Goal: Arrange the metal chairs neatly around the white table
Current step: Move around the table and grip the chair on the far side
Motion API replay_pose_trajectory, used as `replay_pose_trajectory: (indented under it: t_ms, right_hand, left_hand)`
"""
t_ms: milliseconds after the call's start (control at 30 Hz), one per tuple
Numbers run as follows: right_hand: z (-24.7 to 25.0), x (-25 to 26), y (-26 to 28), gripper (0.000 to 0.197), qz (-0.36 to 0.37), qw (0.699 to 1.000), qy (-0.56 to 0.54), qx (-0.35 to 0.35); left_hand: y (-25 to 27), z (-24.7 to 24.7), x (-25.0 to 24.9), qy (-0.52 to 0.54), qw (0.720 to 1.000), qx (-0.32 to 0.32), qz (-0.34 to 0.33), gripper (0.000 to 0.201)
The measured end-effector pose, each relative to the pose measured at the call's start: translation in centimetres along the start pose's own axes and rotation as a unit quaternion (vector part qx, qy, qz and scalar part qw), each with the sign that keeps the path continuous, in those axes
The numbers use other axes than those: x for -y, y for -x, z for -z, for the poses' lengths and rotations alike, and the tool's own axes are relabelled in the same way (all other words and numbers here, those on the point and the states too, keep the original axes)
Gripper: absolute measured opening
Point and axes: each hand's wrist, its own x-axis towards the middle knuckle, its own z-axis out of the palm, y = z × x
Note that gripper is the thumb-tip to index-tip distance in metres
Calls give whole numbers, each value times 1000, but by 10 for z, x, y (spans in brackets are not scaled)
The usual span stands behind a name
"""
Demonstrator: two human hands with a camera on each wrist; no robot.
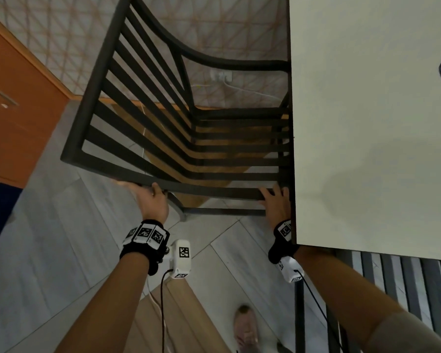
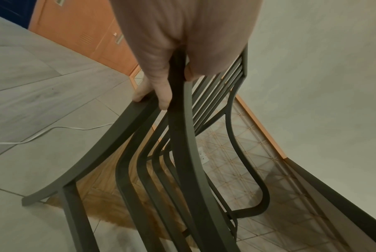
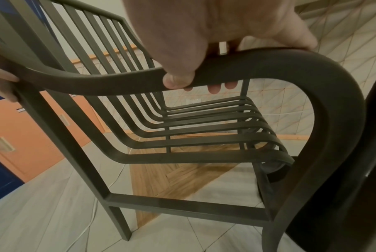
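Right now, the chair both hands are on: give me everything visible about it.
The chair is dark, matte metal by its look, with curved armrests and flat slats running down the back and bending into the seat. Its front is pushed in under the edge of the white table. The left hand grips the near armrest where it meets the back; the right hand grips the same armrest near its front curve, fingers curled under. At least one rear leg appears to rest on the tiled floor.

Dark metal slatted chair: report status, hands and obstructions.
Left hand and right hand both grip the near armrest of the dark metal slatted chair. Seat front tucked against the white table. White cable on floor nearby.
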Motion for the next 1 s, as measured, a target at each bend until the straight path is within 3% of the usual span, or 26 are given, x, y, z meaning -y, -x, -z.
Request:
replay_pose_trajectory:
  t_ms: [133,267,400,466,500,566,700,833,900,1000]
  right_hand:
    - [-5,-2,7,44,-9,1000,0,7]
    - [-5,-7,3,44,-7,999,-25,-19]
    - [-4,-6,4,44,-4,999,-44,-12]
    - [-3,-5,14,41,7,993,-106,-47]
    - [-8,-6,20,43,3,989,-118,-84]
    - [-14,-5,40,49,17,993,-90,-76]
    - [-1,8,101,49,78,991,-99,49]
    - [45,-1,164,44,113,968,-190,119]
    - [83,-19,199,41,134,953,-232,140]
    - [154,-70,245,41,125,944,-263,153]
  left_hand:
    - [-6,4,20,-20,999,-17,23,95]
    - [14,-13,-14,23,1000,-13,15,69]
    - [24,-12,-21,-6,1000,-28,2,84]
    - [46,-10,-32,-41,999,-12,7,91]
    - [58,-9,-35,-46,999,1,9,91]
    - [83,-10,-38,-39,998,33,23,86]
    - [132,-9,-40,-91,993,78,6,84]
    - [197,-19,-60,-112,978,176,-23,61]
    - [241,-26,-72,-135,958,248,-47,55]
    - [313,-39,-93,-202,901,373,-90,52]
